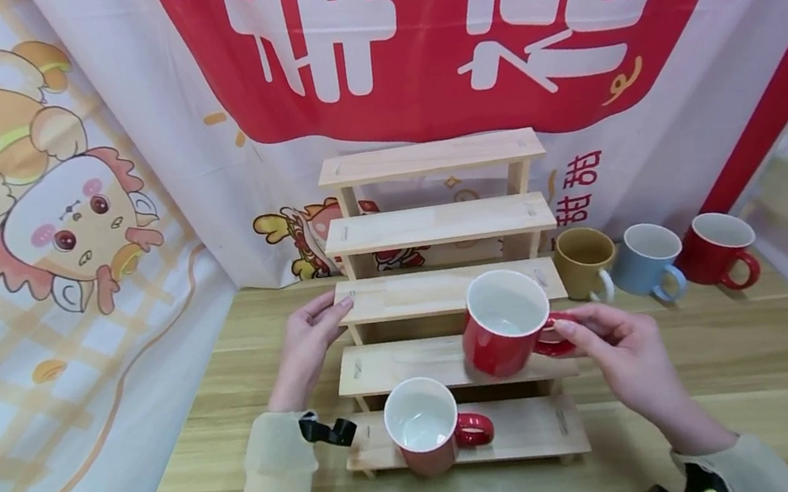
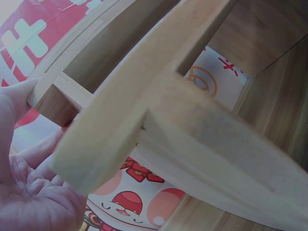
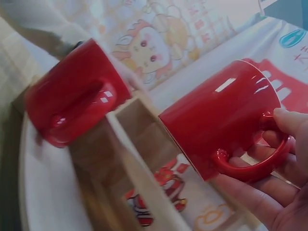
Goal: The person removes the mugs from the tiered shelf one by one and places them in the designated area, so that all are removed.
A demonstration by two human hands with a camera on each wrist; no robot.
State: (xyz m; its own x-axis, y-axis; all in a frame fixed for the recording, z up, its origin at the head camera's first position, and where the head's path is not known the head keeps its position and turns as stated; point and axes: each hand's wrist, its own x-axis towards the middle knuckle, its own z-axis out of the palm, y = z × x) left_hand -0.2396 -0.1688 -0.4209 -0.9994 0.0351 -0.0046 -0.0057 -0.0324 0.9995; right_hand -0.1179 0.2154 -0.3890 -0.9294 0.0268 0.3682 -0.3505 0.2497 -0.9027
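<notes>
My right hand grips the handle of a red mug with a white inside. In the head view this mug appears over the second step from the bottom of a wooden stepped rack; the right wrist view shows its base apart from the boards. On the rack's lowest step stands another red mug, handle to the right. With the thumb on top, my left hand holds the left end of the middle step. The left wrist view shows the fingers beside and below the board.
A tan mug, a light blue mug and a further red mug stand in a row right of the rack. Behind the wooden table hangs a printed cloth, which also covers the left side.
</notes>
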